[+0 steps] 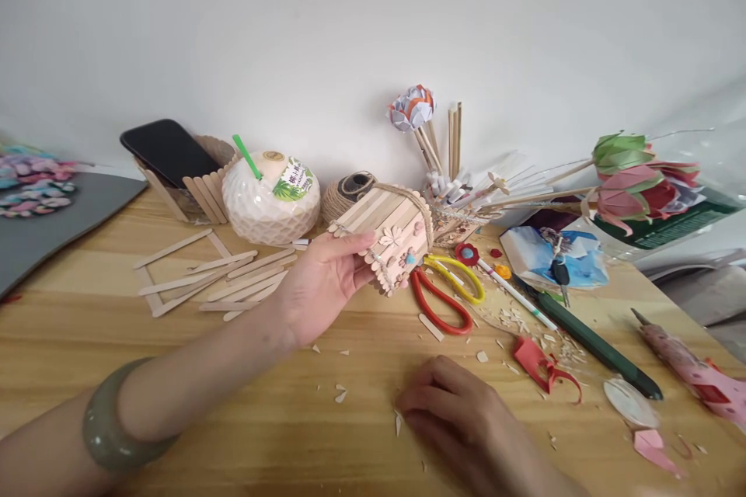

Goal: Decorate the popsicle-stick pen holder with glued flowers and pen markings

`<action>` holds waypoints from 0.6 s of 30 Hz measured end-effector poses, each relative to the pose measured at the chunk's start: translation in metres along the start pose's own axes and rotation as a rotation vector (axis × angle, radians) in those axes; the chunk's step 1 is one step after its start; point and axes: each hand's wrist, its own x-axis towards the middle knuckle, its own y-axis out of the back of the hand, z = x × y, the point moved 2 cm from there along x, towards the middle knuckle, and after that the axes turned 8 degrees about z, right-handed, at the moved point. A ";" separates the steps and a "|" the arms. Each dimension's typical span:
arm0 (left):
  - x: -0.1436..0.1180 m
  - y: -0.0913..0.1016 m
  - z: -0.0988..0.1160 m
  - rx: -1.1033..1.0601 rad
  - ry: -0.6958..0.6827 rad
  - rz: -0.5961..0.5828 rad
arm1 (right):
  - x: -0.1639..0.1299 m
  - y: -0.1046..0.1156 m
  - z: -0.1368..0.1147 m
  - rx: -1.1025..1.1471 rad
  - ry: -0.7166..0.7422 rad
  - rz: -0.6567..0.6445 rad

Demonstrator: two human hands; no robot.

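Observation:
My left hand is closed around a craft-stick pot, lifted above the table and tilted on its side. Twine wraps its rim, and small wooden flowers with a bit of blue decorate its side. Low on the table rests my right hand, fingers curled together, their tips beside a small wood chip; whether anything is between them is hidden. Just behind the pot lie scissors with one red and one yellow handle. A ball of twine is partly covered by the pot.
Loose craft sticks lie left, before a white coconut with a green straw and a phone in a stick holder. Right are paper flowers, a green cutter, a pink glue gun, red scraps and wood shavings.

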 end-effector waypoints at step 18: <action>0.001 0.002 -0.002 0.018 -0.007 0.047 | 0.003 0.004 -0.012 -0.097 0.056 -0.023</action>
